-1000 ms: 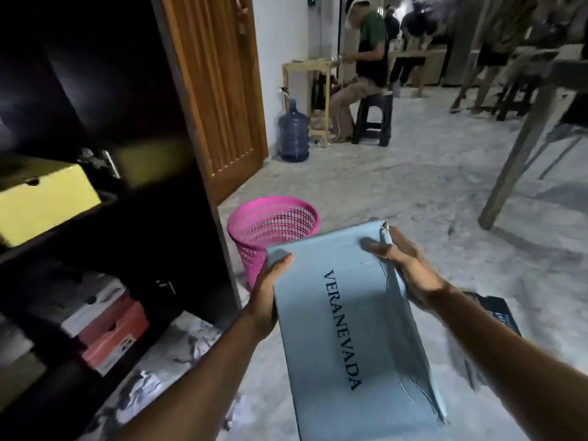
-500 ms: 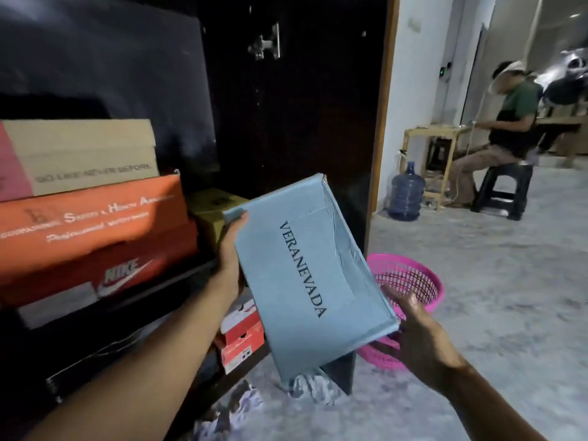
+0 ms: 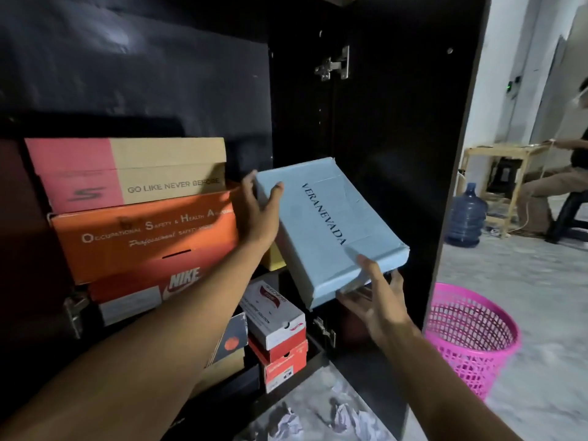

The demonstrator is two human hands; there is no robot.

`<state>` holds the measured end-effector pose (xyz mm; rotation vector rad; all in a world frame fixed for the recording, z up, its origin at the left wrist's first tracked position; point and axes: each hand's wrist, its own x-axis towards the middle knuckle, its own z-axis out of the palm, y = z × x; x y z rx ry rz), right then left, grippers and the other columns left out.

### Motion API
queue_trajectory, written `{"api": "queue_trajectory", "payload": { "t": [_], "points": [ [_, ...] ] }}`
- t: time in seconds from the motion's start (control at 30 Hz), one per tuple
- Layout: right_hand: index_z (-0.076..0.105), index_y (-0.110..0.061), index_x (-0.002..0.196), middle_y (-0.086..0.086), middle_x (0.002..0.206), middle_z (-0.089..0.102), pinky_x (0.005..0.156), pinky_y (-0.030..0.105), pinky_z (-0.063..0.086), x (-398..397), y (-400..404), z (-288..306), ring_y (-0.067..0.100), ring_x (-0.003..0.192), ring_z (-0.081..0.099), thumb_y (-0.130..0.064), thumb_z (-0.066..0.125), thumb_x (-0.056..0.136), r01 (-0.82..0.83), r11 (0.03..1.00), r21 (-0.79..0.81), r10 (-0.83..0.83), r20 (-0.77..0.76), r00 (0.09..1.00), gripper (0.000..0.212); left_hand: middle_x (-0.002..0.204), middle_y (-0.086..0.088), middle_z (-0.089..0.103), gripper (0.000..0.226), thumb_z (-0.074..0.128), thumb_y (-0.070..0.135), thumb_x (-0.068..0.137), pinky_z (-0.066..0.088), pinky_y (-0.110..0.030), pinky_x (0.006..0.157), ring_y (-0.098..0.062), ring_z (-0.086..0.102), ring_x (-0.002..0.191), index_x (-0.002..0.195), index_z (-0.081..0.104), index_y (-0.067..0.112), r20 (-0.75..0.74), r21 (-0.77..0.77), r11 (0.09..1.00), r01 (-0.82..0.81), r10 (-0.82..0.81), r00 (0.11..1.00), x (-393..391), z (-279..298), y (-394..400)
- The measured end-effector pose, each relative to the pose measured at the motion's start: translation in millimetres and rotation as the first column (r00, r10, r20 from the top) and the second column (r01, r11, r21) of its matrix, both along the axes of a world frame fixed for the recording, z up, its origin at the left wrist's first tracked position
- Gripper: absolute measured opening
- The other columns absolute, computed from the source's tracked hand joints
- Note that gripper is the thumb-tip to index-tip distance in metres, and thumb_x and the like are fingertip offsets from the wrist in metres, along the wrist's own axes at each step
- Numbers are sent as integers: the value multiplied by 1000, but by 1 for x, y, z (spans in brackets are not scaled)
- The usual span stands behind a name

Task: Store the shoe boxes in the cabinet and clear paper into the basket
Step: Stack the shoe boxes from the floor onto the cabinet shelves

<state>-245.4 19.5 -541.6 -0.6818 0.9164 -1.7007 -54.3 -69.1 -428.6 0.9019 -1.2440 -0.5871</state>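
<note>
Box [image 3: 331,230] of pale blue sits mid-frame — left hand [image 3: 259,214] grips its far corner, right hand [image 3: 378,300] holds its near end; long axis tilts toward the cabinet [image 3: 381,122] shelf.

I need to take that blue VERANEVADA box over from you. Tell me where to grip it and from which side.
Grip the blue VERANEVADA box by its two short ends, coming from the front. It sits tilted, near end lower, with the left hand on the far upper corner and the right hand under the near corner; the long right edge is free.
</note>
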Motion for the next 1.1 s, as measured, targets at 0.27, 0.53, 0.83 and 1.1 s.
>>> {"api": "queue_trajectory", "payload": {
  "t": [0.27,0.53,0.83,1.1],
  "points": [
    [37,-27,143,13,128,55,68,55,65,34,-87,67,38,101,68,-52,96,52,104,975,196,-101,-26,995,112,111,-3,61,43,69,42,80,38,-15,96,-10,55,105,114,71,17,649,-389,917,92,202,734,10,-26,-7],
    [52,-20,137,12,136,51,88,48,59,63,-138,77,35,117,56,-51,74,87,-78,976,202,158,-417,895,63,127,-13,66,35,60,13,93,48,-42,101,-32,59,121,127,66,10,788,-384,918,-97,381,484,26,-34,-56],
    [54,-19,146,7,132,55,93,35,42,85,-174,51,25,115,51,-19,51,100,-239,966,100,213,-832,512,46,130,-12,65,59,71,9,82,49,-41,101,-33,58,123,138,55,13,879,-334,902,-272,403,257,33,-27,-94],
    [56,-21,147,9,148,56,108,36,42,79,-178,36,27,137,51,-19,55,99,-249,968,42,167,-844,510,48,165,-14,30,91,71,44,85,22,-48,126,-34,22,155,160,28,19,949,-206,924,-322,269,164,26,-21,-105]
  ]
}}
